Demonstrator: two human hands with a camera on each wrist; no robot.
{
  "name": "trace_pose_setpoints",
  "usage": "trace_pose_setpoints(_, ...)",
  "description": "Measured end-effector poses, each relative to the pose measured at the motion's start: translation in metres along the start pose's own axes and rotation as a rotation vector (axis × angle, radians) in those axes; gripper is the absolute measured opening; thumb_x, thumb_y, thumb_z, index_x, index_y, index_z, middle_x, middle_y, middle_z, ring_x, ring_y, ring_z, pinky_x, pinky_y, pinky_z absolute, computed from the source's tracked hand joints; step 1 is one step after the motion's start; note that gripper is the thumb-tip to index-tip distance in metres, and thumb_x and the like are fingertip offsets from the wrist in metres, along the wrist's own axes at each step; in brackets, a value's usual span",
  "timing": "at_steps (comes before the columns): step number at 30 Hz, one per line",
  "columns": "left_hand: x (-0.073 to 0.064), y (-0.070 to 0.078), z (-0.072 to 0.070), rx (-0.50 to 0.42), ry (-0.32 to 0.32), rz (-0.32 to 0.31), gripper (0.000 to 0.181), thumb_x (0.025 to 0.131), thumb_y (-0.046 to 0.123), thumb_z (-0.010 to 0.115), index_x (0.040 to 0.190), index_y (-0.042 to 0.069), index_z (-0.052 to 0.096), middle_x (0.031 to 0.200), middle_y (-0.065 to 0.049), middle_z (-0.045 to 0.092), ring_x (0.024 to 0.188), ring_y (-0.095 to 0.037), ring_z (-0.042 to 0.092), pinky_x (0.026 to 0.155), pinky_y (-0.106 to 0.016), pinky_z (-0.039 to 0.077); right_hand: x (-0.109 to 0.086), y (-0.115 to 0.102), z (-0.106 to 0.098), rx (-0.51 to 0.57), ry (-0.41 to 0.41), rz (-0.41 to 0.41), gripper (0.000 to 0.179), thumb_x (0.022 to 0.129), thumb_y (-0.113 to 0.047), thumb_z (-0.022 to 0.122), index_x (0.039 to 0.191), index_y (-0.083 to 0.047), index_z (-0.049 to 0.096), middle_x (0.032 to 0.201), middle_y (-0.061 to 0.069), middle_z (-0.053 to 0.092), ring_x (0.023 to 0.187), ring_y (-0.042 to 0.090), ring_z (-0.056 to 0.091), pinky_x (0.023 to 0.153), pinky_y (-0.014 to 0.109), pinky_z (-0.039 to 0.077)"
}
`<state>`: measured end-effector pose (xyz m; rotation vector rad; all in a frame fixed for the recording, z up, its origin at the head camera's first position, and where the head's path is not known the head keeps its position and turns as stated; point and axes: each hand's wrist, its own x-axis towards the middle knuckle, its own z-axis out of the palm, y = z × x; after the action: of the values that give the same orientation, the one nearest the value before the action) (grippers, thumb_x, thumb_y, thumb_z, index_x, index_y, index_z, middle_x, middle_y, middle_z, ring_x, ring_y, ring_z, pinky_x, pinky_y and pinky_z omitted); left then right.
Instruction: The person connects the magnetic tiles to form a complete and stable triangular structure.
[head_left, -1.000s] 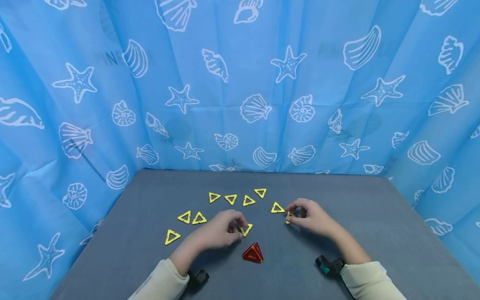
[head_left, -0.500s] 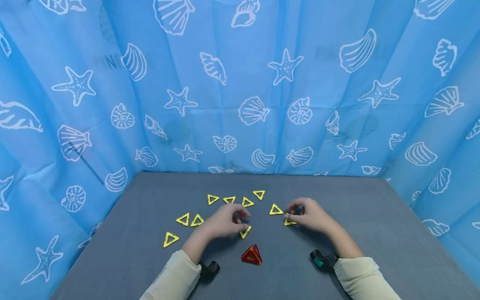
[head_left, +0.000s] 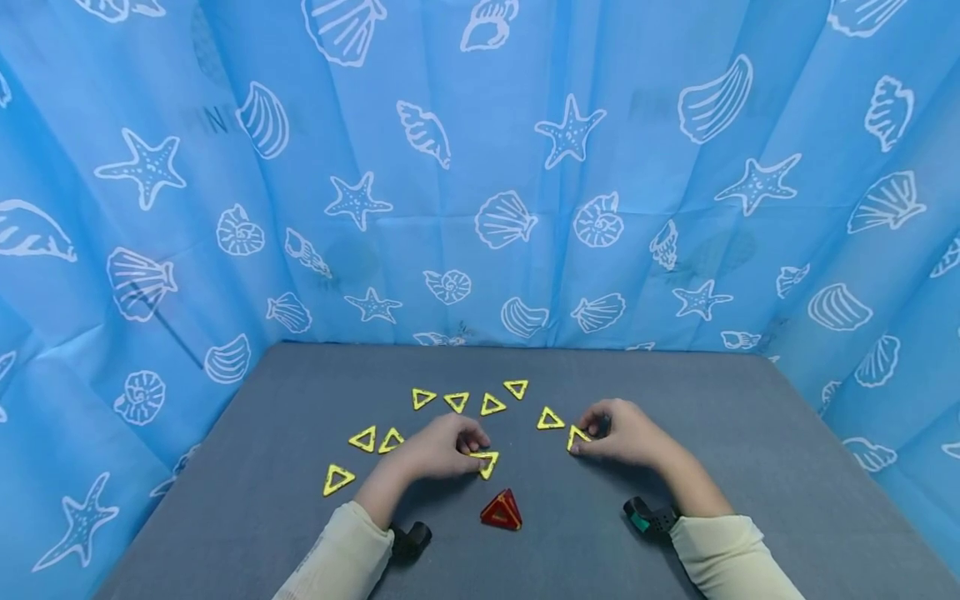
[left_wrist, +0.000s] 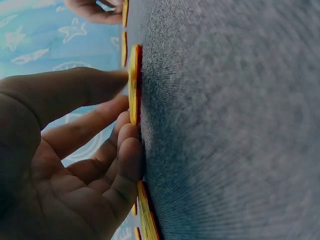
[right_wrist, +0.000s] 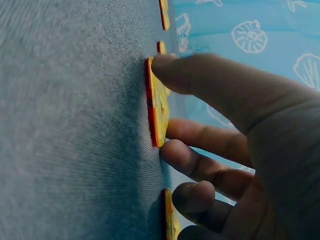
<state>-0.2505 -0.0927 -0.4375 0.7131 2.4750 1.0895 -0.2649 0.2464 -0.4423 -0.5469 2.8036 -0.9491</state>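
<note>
My left hand (head_left: 442,448) is low over the table, holding a yellow triangle tile (head_left: 487,465) between thumb and fingers. In the left wrist view, that tile (left_wrist: 134,85) has a red underside and lies close along the grey surface. To the right, my right hand (head_left: 626,432) has its thumb on a second yellow triangle tile (head_left: 576,435) and its fingertips by the far edge. The right wrist view shows this tile (right_wrist: 159,110) between thumb and index finger, low at the surface. A red pyramid (head_left: 502,510) of triangle faces stands nearer, between the hands.
Several more yellow triangle tiles lie flat on the grey table (head_left: 675,383): one far left (head_left: 337,479), a pair behind the left hand, and a loose row at the back (head_left: 491,405). A blue shell-print curtain (head_left: 480,167) surrounds the back and sides.
My left hand shifts slightly, and its thumb and fingers come onto the tile, which turns. The right hand's tile also turns and shows more. The pyramid stays put.
</note>
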Motion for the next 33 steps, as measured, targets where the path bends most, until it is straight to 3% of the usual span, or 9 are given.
trace_pose_setpoints(13, -0.002, 0.002, 0.002, -0.008, -0.031, -0.039, 0.023, 0.089, 0.013, 0.085, 0.108, 0.008, 0.073, 0.097, -0.005, 0.064, 0.089, -0.017, 0.056, 0.078, -0.035, 0.047, -0.001, -0.002, 0.000, -0.012, -0.037, 0.023, 0.028, 0.081, -0.027, 0.093, 0.098, -0.010, 0.076, 0.091, 0.000, 0.068, 0.084, 0.016, 0.059, 0.075, 0.034, 0.049)
trace_pose_setpoints(26, -0.002, 0.001, 0.006, -0.018, -0.018, -0.073, 0.025, 0.090, 0.019, 0.086, 0.107, 0.009, 0.071, 0.095, -0.006, 0.059, 0.087, -0.018, 0.053, 0.075, -0.035, 0.042, 0.000, -0.020, 0.010, -0.005, -0.103, -0.093, 0.029, 0.085, -0.028, 0.089, 0.104, -0.011, 0.077, 0.095, -0.001, 0.067, 0.086, 0.015, 0.059, 0.072, 0.027, 0.049)
trace_pose_setpoints(33, -0.003, 0.003, 0.003, -0.035, -0.044, -0.066, 0.032, 0.087, 0.012, 0.087, 0.112, 0.006, 0.070, 0.099, -0.006, 0.060, 0.091, -0.019, 0.053, 0.079, -0.034, 0.044, 0.003, -0.031, 0.020, 0.019, -0.133, -0.154, 0.028, 0.088, -0.026, 0.088, 0.107, -0.009, 0.077, 0.095, 0.000, 0.066, 0.081, 0.013, 0.057, 0.069, 0.026, 0.048)
